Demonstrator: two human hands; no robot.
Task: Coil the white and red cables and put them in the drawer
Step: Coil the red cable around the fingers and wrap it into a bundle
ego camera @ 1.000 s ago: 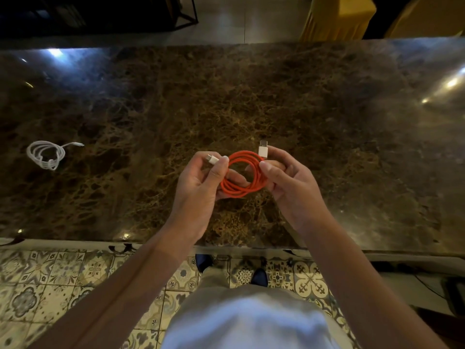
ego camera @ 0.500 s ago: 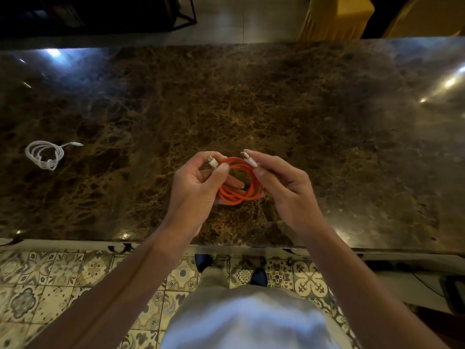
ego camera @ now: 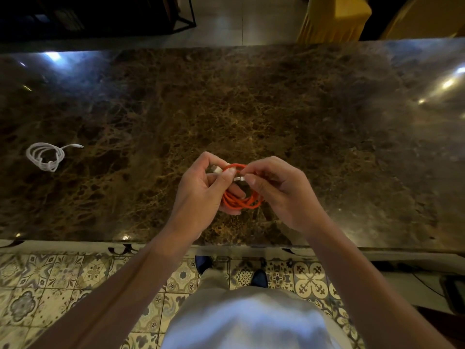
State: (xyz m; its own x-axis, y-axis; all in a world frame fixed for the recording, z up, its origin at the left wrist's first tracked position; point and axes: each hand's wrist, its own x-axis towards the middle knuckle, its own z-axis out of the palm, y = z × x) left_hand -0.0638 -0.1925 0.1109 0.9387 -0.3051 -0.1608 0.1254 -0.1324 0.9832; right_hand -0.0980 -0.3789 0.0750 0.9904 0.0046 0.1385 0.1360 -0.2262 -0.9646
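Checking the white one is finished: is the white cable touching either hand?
Apart. The head view shows the white cable coiled alone on the marble counter, far from both hands.

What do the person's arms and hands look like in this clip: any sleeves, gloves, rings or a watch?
Both forearms are bare up to the bottom edge of the frame, with no sleeve in view. The left hand and right hand wear no gloves, and no ring, watch or bracelet shows on either. The fingernails that show are short and unpainted.

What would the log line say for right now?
red cable: coiled, held | left hand: grips coil | right hand: pinches plug | white cable: coiled on counter
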